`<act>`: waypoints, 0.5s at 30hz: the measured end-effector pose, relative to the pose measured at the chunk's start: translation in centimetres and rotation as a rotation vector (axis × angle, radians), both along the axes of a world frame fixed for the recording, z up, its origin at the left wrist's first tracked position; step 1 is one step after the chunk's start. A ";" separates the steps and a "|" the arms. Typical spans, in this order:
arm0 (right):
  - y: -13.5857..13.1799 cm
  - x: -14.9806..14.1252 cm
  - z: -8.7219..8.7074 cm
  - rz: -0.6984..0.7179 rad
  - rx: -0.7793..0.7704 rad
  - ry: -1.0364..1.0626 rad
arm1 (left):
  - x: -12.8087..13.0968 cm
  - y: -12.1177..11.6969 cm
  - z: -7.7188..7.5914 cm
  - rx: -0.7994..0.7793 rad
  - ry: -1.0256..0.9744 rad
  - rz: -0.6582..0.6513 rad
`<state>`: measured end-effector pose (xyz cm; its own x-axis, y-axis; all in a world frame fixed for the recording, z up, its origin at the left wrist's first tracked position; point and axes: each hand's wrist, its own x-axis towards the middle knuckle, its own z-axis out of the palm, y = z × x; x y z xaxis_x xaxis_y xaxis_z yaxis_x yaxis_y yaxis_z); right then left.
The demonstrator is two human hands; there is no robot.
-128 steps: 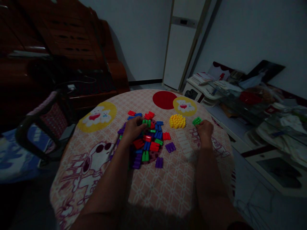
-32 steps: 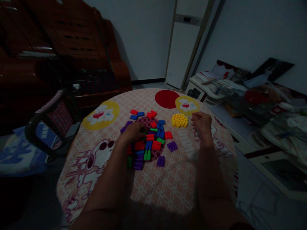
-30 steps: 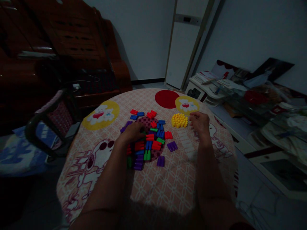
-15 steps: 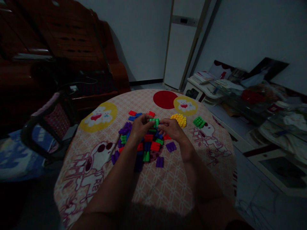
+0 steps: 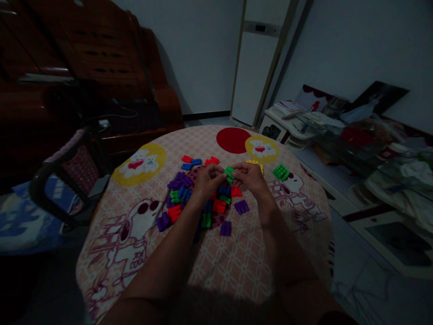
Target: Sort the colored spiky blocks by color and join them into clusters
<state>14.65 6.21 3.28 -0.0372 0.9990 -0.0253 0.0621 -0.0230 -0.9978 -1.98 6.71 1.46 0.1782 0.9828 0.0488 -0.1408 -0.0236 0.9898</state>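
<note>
Over the far side of the loose pile, both my hands meet at a green plastic building block [image 5: 229,174]. The fingers of my left hand [image 5: 207,184] pinch its left side. My right hand [image 5: 251,180] grips it from the right. Whether it is one block or two joined is too small to tell. Beyond my right hand sits a yellow cluster of joined blocks [image 5: 256,165], mostly hidden by that hand. A green cluster of joined blocks [image 5: 281,172] rests on the cloth further right. Beneath my hands lie red blocks [image 5: 219,206], blue blocks [image 5: 185,194] and purple blocks [image 5: 179,181].
A patterned cloth [image 5: 233,266] covers the round table. Two purple blocks [image 5: 241,207] lie apart at the pile's right. A chair [image 5: 72,176] stands at the left, a wooden sofa [image 5: 101,67] behind it. A cluttered cabinet [image 5: 314,135] is at the right.
My right hand has left the green cluster, passed the yellow one and joined my left hand. My left hand has risen from the pile. Over the last half second both shifted slightly right, turning the green block.
</note>
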 end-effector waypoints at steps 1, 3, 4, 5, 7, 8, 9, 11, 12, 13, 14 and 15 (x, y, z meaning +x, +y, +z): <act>0.0 0.4 0.1 -0.019 0.022 0.000 | 0.1 -0.1 0.1 -0.010 0.006 -0.023; 0.1 1.5 0.4 -0.083 0.069 -0.024 | 0.1 -0.3 0.2 -0.013 0.035 -0.055; 0.2 2.4 0.4 -0.143 0.093 -0.053 | 0.1 -0.3 0.2 -0.009 0.052 -0.065; 0.3 3.4 0.5 -0.221 0.117 -0.095 | 0.0 -0.3 0.2 -0.004 0.069 -0.069; 0.7 6.1 0.6 -0.433 0.164 -0.219 | -0.3 -0.2 0.3 0.002 0.095 -0.061; 1.1 7.5 0.6 -0.543 0.180 -0.298 | -0.5 -0.1 0.3 0.002 0.103 -0.054; 1.4 9.0 0.6 -0.643 0.174 -0.391 | -0.7 0.0 0.3 0.002 0.106 -0.045; 2.4 11.6 0.8 -0.739 0.130 -0.603 | -1.0 0.2 0.4 0.003 0.103 -0.024; 3.0 12.7 0.9 -0.745 0.105 -0.710 | -1.0 0.2 0.4 0.003 0.098 -0.017; 3.6 13.6 1.1 -0.733 0.075 -0.808 | -1.1 0.3 0.4 0.003 0.096 -0.013; 4.3 14.3 1.2 -0.713 0.045 -0.890 | -1.1 0.3 0.5 0.002 0.096 -0.013; 5.0 14.8 1.3 -0.690 0.013 -0.951 | -1.1 0.3 0.5 0.003 0.099 -0.015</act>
<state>29.49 11.16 4.58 0.5404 0.8004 0.2594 0.7609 -0.3333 -0.5568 -3.09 6.98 1.95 0.1969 0.9799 0.0327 -0.0427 -0.0248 0.9988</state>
